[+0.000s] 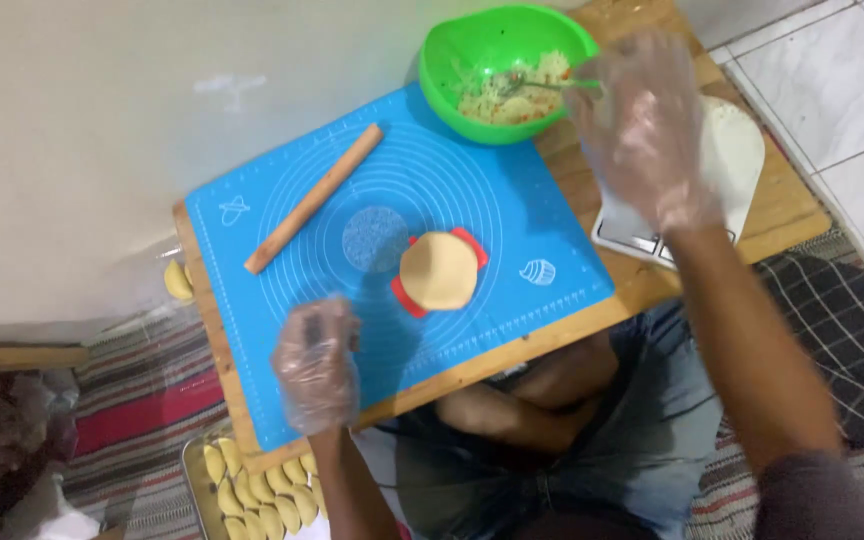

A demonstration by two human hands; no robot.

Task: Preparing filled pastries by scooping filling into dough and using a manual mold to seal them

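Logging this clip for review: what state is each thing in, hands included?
Left hand: gloved, resting on the blue mat, holding nothing.
Right hand: gloved, at the spoon handle; grip unclear.
Green bowl: upright, partly filled with filling.
Red press: open, covered by a round of dough.
Rolling pin: lying idle on the mat.
Tray: holding rows of folded dumplings.

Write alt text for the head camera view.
A person's clear-gloved right hand holds a spoon in a green plastic bowl of filling, while the gloved left hand rests on a blue silicone mat. A yellow dough round covers a red press beside a wooden rolling pin.
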